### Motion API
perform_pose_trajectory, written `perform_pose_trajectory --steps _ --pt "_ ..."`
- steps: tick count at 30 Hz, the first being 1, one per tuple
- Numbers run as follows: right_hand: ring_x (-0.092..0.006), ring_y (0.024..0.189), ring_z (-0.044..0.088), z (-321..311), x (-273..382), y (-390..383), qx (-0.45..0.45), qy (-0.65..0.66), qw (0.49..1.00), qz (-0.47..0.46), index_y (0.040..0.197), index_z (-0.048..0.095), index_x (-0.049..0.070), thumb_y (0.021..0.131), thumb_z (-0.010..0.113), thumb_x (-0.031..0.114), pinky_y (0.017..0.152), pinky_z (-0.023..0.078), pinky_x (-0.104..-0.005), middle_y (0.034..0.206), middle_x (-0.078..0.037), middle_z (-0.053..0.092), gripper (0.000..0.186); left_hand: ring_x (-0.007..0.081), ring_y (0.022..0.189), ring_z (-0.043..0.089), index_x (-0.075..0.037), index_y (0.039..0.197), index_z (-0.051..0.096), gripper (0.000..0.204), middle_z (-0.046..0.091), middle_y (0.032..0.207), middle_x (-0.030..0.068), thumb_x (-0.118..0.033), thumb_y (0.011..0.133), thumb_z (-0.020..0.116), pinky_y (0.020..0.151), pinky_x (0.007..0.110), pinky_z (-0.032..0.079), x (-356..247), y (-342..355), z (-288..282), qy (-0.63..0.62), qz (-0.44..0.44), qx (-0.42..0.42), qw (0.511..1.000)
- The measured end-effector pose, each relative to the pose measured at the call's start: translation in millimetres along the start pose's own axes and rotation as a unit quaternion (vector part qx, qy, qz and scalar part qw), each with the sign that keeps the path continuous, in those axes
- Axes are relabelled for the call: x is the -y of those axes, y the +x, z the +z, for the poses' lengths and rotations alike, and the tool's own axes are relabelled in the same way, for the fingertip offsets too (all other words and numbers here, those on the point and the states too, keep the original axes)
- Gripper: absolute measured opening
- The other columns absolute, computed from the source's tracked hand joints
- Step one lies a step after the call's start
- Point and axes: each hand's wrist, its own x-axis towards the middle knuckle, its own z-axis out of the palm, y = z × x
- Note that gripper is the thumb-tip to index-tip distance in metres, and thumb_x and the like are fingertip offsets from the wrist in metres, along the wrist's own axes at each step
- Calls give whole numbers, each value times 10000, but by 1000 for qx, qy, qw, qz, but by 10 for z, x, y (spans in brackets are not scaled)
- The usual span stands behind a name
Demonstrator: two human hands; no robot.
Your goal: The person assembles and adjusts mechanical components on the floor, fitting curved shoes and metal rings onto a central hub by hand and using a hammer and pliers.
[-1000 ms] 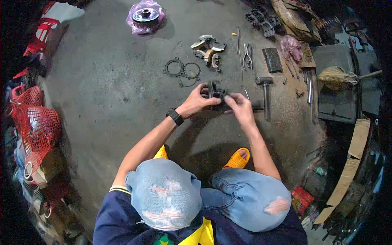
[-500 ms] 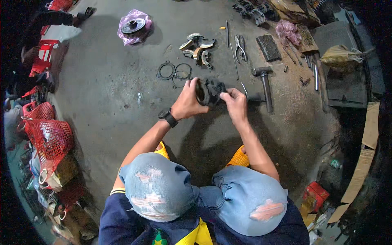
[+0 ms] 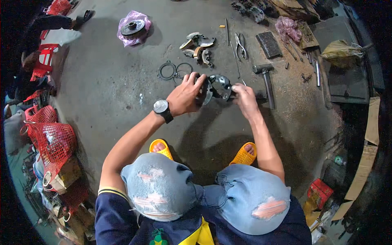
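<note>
Clasping flanged metal part (image 3: pixel 221 85) from left with left hand (image 3: pixel 185 96). Likely heavy, rigid, slick; best held by rim. Half-curling right hand (image 3: pixel 245 101) near right edge; cannot tell if pinching.

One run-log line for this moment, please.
left hand: gripping dark metal part | right hand: at its right side | floor: hammer, pliers

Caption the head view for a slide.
Left hand holding a dark metal assembly, right hand close beside it; hammer and pliers on the floor.
</note>
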Motion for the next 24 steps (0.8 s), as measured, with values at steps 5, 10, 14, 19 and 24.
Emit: perform_pose_trajectory --steps 5,10,14,19,24 --pt "-162 877 645 222 64 26 10 -171 979 -115 1164 642 -19 872 659 231 818 500 -291 987 -87 704 385 398 1211 416 -33 1395 305 921 390 1330 215 -92 603 770 981 422 458 -8 -76 53 -15 -16 23 999" --pt "-123 924 628 175 319 131 58 -292 948 -116 1168 651 21 873 648 204 861 486 -278 1031 -103 708 347 386 1209 427 -31 1387 315 891 397 1329 202 -87 615 756 980 422 462 104 -62 138 144 101 -41 984" --pt "-126 927 626 158 405 156 64 -281 951 -114 1169 645 1 884 634 194 861 488 -274 1032 -116 705 344 384 1189 449 -20 1380 308 946 404 1310 207 -111 573 794 955 422 475 61 8 -43 90 69 11 994" --pt "-141 917 632 436 89 -116 -47 -271 948 -161 1142 639 -51 881 632 174 837 499 -287 1034 -133 703 346 427 1127 484 11 1360 283 1069 412 1252 230 -189 488 867 942 438 471 -104 -139 126 -109 -82 -3 991" --pt "-128 915 632 148 233 69 83 -326 935 -115 1142 651 -23 873 646 158 822 499 -272 1008 -134 706 324 417 1223 423 10 1369 303 1025 377 1343 226 -160 521 851 984 425 454 53 -203 232 -56 19 14 998"
